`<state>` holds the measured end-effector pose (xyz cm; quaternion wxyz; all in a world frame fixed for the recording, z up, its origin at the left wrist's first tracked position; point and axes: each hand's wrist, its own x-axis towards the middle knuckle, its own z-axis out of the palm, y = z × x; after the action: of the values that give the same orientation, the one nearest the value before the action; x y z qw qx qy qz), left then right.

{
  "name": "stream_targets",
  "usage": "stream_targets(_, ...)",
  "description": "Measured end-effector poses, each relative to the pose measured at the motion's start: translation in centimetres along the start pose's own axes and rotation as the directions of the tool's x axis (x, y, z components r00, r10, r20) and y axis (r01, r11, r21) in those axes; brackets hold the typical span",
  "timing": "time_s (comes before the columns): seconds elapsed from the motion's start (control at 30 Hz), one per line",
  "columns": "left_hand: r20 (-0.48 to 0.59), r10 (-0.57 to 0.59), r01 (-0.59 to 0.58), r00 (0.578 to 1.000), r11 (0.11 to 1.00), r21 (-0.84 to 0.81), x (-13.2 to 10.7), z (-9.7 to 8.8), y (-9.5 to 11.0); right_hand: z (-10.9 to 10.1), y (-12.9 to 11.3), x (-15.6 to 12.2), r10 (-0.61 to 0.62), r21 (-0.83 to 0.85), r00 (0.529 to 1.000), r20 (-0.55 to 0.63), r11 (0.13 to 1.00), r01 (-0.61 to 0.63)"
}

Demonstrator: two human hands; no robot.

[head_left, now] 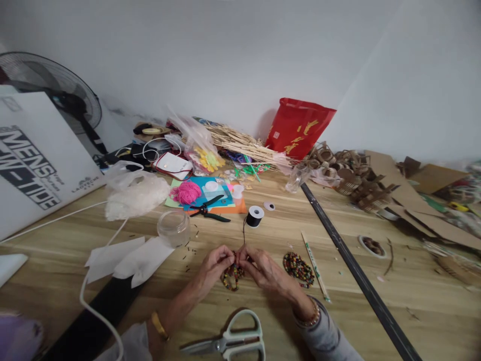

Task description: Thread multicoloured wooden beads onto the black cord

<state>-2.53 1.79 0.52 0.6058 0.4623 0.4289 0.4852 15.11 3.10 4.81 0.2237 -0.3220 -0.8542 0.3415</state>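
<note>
My left hand (215,266) is closed in a pinch at the top of a beaded string (230,284), whose small multicoloured beads hang in loops below the fingertips. Close beside it, my right hand (264,267) pinches a thin black cord (244,234) where it meets the beads. That cord runs up to a spool of black cord (255,216) standing on the table. The exact point between the fingertips is partly hidden. Just right of my right hand lies a coiled heap of beaded strings (298,269). Scissors with pale handles (240,337) lie nearest to me.
Dark-handled pliers (208,209), pink yarn (187,192) and a clear jar (173,228) stand beyond my left hand. A long dark strip (349,260) crosses the table at right. Thin sticks (244,140), a red bag (298,128) and cardboard (406,200) line the back.
</note>
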Motion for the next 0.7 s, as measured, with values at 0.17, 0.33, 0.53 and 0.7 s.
stream_targets(0.17,0.123,-0.049,0.054,0.991,0.998,-0.039,0.3,-0.3,-0.5,0.0,0.0,0.3,-0.068,-0.032,0.997,-0.03,0.997,0.067)
stream_targets(0.33,0.165,-0.082,0.093,0.983,0.994,-0.062,0.5,-0.3,-1.1,0.4,0.7,0.2,-0.013,-0.154,1.0,0.023,0.988,0.017)
stream_targets(0.53,0.157,-0.076,0.074,0.985,0.997,0.021,0.6,-0.3,-1.5,0.7,0.8,0.1,0.052,-0.219,0.999,0.007,0.975,-0.049)
stream_targets(0.7,0.132,-0.045,0.032,0.99,0.995,0.097,0.3,-0.1,-1.5,0.7,0.5,0.3,0.09,-0.194,0.996,0.01,0.977,-0.087)
